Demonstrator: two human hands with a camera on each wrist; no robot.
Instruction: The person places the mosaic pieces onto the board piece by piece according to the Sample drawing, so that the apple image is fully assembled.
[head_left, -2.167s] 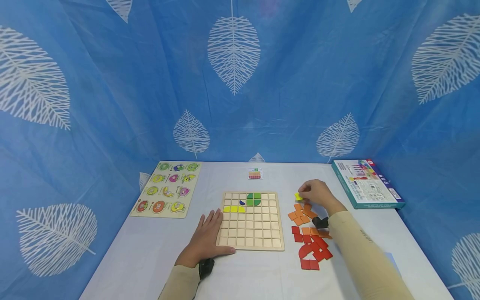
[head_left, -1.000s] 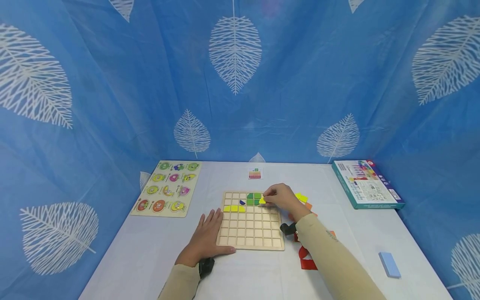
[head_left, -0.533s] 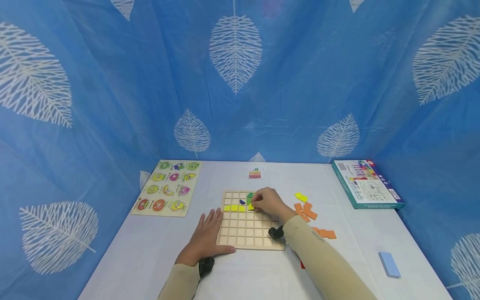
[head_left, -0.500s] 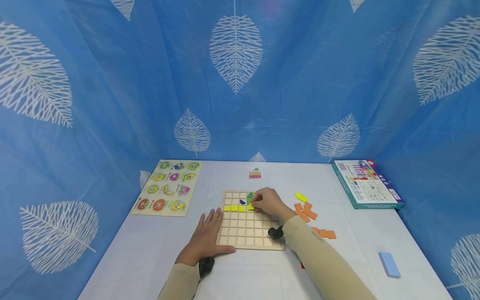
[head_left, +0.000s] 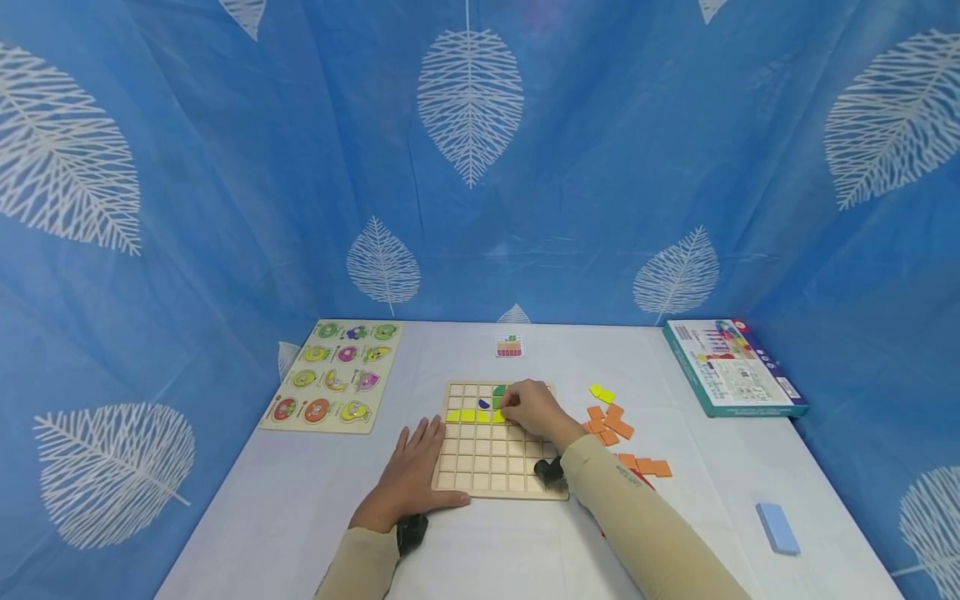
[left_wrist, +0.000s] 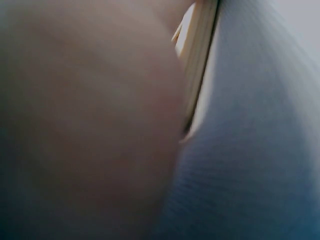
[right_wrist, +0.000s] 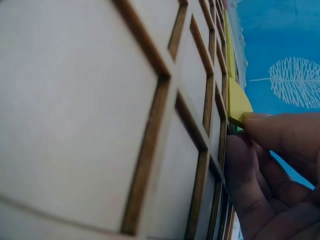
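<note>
Presently the right hand (head_left: 531, 410) has its grip pinched on a yellow tile (right_wrist: 237, 104), fingertips (right_wrist: 272, 131) clamped at the tile's near edge. The tile sits tilted, one edge lifted above the wooden grid board (head_left: 501, 440), so it appears to be angled into a cell rather than lying flat. On the board it lies in the second row from the far edge, next to the yellow row (head_left: 467, 416) at the board's left and just below the green pieces (head_left: 499, 392).

The left hand (head_left: 411, 475) lies flat, fingers straight and relaxed, holding nothing, against the board's left edge with the thumb along the near edge; likely bracing the board against sliding.

Right of the board on the counter (head_left: 480, 550): loose yellow tiles (head_left: 602, 393), then orange tiles (head_left: 611, 423), within easy reach of the right hand. Beyond the board's far edge lies a small pattern card (head_left: 509, 347).
</note>
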